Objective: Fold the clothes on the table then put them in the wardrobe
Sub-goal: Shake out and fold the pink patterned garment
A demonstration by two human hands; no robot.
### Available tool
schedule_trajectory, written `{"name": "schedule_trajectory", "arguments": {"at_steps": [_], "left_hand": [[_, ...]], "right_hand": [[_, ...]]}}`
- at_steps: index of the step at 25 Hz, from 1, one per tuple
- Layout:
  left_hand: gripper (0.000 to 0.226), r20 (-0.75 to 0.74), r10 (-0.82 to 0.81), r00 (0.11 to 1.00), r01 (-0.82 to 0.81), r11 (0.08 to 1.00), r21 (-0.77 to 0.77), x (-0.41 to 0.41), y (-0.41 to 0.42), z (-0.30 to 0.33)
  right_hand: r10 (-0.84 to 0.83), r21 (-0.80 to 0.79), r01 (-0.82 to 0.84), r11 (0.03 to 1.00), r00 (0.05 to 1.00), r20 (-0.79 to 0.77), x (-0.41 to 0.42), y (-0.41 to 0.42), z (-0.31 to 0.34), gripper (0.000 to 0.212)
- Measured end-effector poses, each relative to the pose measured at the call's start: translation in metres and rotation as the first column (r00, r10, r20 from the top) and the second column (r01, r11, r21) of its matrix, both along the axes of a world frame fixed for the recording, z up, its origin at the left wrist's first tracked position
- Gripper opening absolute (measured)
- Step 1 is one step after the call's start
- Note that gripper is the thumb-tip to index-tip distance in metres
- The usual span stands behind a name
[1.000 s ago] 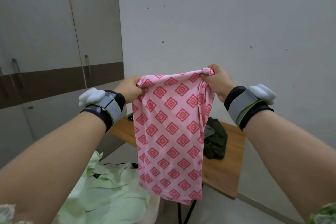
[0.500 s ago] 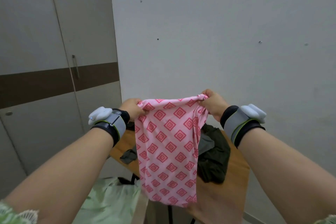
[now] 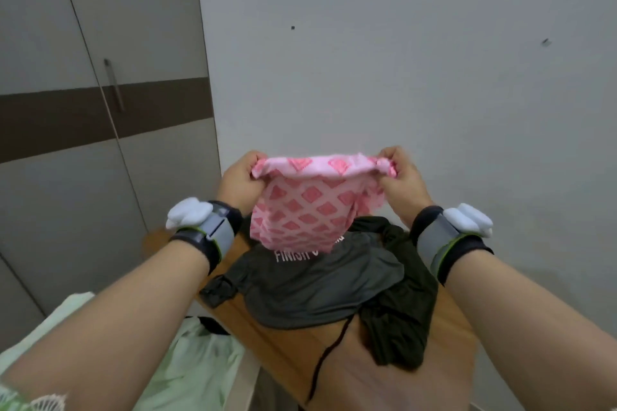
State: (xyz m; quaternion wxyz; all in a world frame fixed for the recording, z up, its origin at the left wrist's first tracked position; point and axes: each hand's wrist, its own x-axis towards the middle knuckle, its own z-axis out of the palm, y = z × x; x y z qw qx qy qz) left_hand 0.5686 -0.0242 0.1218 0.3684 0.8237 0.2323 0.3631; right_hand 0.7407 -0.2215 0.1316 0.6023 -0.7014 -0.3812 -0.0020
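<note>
Fingers of my left hand (image 3: pixel 237 183) and right hand (image 3: pixel 402 184) are pinching the top corners of the pink cloth (image 3: pixel 302 210), which is hanging above the dark clothes (image 3: pixel 320 284) on the table (image 3: pixel 444 340). To fold it well, I am judging the corners should be kept level and the edge taut while lowering it onto bare wood beside the dark clothes.

Pink cloth with red diamond print (image 3: pixel 309 207), pinched at its top corners between left hand (image 3: pixel 241 184) and right hand (image 3: pixel 402 184), hanging below them. Beneath the hands, grey printed garment (image 3: pixel 317 290) and dark green garment (image 3: pixel 400 307) crumpled on wooden table (image 3: pixel 444 354). Closed wardrobe (image 3: pixel 83 110) left of the left hand.
</note>
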Motion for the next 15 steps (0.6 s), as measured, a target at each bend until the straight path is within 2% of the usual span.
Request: {"name": "schedule_trajectory", "arguments": {"at_steps": [1,2,3,4,5,6,7,8,11,13,15], "left_hand": [[0.014,-0.086,-0.069,0.994,0.067,0.997,-0.024,-0.009,0.001,-0.028],[0.015,-0.207,-0.144,0.968,0.134,0.989,-0.06,-0.02,0.001,-0.059],[0.02,-0.355,-0.208,0.911,0.188,0.978,-0.09,-0.032,-0.002,-0.092],[0.027,-0.514,-0.243,0.823,0.222,0.97,-0.102,-0.044,-0.007,-0.124],[0.034,-0.641,-0.257,0.724,0.235,0.964,-0.121,-0.054,-0.014,-0.158],[0.034,-0.724,-0.281,0.63,0.249,0.956,-0.155,-0.063,-0.023,-0.184],[0.028,-0.769,-0.337,0.543,0.29,0.935,-0.206,-0.069,-0.033,-0.202],[0.021,-0.787,-0.398,0.471,0.342,0.905,-0.253,-0.073,-0.041,-0.21],[0.02,-0.777,-0.523,0.35,0.36,0.841,-0.404,-0.068,-0.041,-0.205],[0.023,-0.734,-0.61,0.299,0.352,0.785,-0.51,-0.064,-0.032,-0.193],[0.019,-0.691,-0.651,0.314,0.304,0.759,-0.576,-0.059,-0.02,-0.181]], "right_hand": [[0.139,-0.13,-0.14,0.982,0.99,-0.023,0.006,-0.008,-0.023,0.019],[0.275,-0.299,-0.285,0.911,0.958,-0.077,0.01,-0.018,-0.048,0.015],[0.374,-0.495,-0.38,0.781,0.92,-0.117,0.014,-0.027,-0.073,0.019],[0.431,-0.699,-0.397,0.595,0.891,-0.14,0.015,-0.035,-0.096,0.026],[0.475,-0.835,-0.39,0.388,0.861,-0.182,0.015,-0.039,-0.121,0.032],[0.493,-0.895,-0.396,0.206,0.832,-0.254,0.012,-0.043,-0.141,0.033],[0.484,-0.899,-0.431,0.07,0.803,-0.348,0.005,-0.045,-0.156,0.031],[0.446,-0.877,-0.479,-0.025,0.78,-0.439,-0.001,-0.044,-0.164,0.028],[0.33,-0.785,-0.582,-0.211,0.714,-0.618,-0.005,-0.032,-0.161,0.026],[0.214,-0.665,-0.716,-0.211,0.63,-0.747,0.0,-0.023,-0.147,0.025],[0.154,-0.604,-0.786,-0.13,0.586,-0.796,0.008,-0.009,-0.136,0.023]]}}
